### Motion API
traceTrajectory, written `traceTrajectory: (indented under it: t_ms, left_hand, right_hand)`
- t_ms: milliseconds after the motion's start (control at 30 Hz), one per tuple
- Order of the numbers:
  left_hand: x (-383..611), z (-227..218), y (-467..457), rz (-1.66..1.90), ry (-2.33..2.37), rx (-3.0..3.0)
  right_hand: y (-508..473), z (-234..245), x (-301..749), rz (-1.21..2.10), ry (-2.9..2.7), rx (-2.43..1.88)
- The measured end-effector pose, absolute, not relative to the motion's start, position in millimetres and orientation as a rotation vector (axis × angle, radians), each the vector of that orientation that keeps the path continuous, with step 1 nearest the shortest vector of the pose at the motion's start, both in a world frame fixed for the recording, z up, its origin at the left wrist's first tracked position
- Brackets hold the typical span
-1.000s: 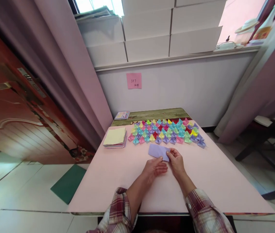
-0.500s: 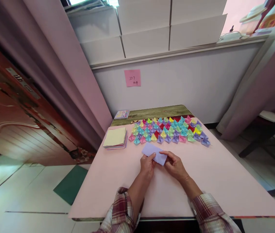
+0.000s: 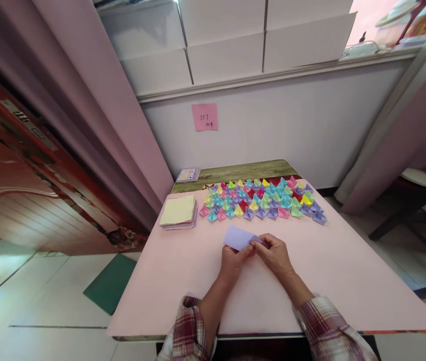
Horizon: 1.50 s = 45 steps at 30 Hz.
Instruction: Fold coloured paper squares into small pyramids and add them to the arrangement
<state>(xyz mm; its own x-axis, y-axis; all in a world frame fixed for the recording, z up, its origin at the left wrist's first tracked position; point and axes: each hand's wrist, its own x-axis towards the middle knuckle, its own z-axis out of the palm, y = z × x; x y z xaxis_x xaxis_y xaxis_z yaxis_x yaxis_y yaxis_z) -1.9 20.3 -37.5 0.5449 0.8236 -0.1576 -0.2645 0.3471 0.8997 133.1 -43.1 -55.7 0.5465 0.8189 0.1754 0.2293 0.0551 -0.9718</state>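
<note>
A folded purple paper [image 3: 237, 236] is sitting just above the pink table [image 3: 160, 281], in the middle and near the person. Both hands are holding it. The left hand [image 3: 232, 260] is pinching the near edge with its fingers closed on the paper. The right hand [image 3: 276, 254] is pinching the right end of the paper, fingers closed on it too. The 2 hands are almost touching each other.

The paper looks very light and thin. It is probably bending easily and could crease or tear if pulled hard. It seems best to be holding it by the edges and corners, with fingertips, just as the hands are doing.

Behind the paper, many little folded paper shapes [image 3: 261, 200] are lying in rows. They are pink, blue, green, yellow, red and purple, and they are sitting close together, touching. To the left of them, a stack of square paper sheets [image 3: 178, 211] is lying with a pale yellow sheet on top. Farther back, a small colorful pack [image 3: 188, 175] is resting on a bare wooden part of the table.

On the white wall behind, a pink sticky note [image 3: 204, 117] is hanging. White boxes [image 3: 228, 55] are stacked on the ledge above it. Plaid sleeves [image 3: 188, 328] are covering the person's arms.
</note>
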Motion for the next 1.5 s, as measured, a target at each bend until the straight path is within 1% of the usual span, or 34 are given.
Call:
traceTrajectory:
  t_ms: [167, 400, 600, 900, 1067, 1267, 1500]
  left_hand:
    - [-0.1, -38.5, 19.4, 0.788, 0.753, 1.000]
    - [-2.9, -38.6, 20.3, 0.715, 0.699, 1.078]
    - [-2.0, -38.0, 22.6, 0.820, 0.638, 0.914]
    - [-3.8, -40.9, 31.8, 0.922, 0.527, 0.668]
    - [-6.6, -42.3, 33.5, 0.898, 0.538, 0.628]
    - [-10.6, -35.7, 31.0, 0.745, 0.536, 0.629]
    - [-7.0, -38.8, 28.2, 0.849, 0.615, 0.727]
  right_hand:
    - [-42.4, -58.0, 134.4, 0.629, -0.847, -1.467]
    - [-41.6, -53.4, 139.0, 0.772, -0.947, -1.375]
    - [-43.1, -53.8, 139.7, 0.764, -0.960, -1.386]
    - [-43.7, -54.2, 135.9, 0.886, -1.022, -1.285]
    - [-44.7, -54.7, 136.5, 0.867, -1.109, -1.342]
    - [-44.3, -55.0, 136.4, 0.855, -1.149, -1.336]
    - [-43.8, -53.9, 134.5, 0.840, -1.115, -1.357]
